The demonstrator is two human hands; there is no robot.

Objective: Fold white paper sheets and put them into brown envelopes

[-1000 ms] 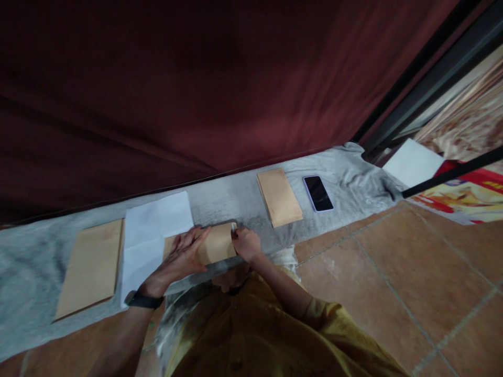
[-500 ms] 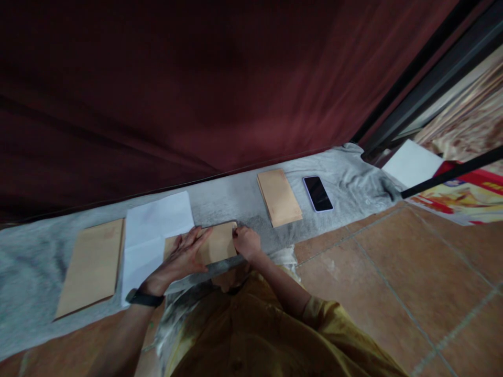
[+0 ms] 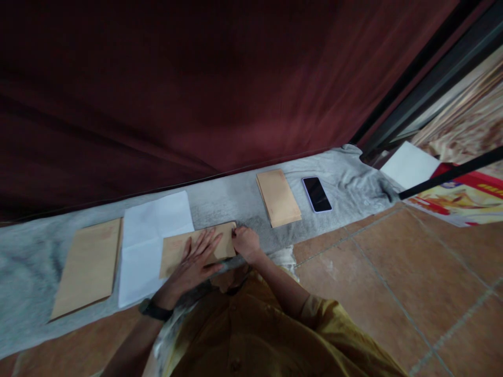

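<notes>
A brown paper envelope lies crosswise in front of me, its left part over the white paper sheets. Flat on its middle rests my left hand, fingers stretched out and a dark watch on the wrist. At the envelope's right end, my right hand is closed with its fingers pinching the edge. To the left of the white sheets is a stack of larger brown envelopes. A smaller stack of brown envelopes sits beyond my right hand.
A phone with a dark screen lies right of the small stack. Everything rests on a grey cloth along a dark red curtain. On the right are a dark metal frame, a colourful printed box and the tiled floor.
My left hand has slid to the right along the envelope, uncovering its left end. My right hand stays at the right edge, still pinching.
</notes>
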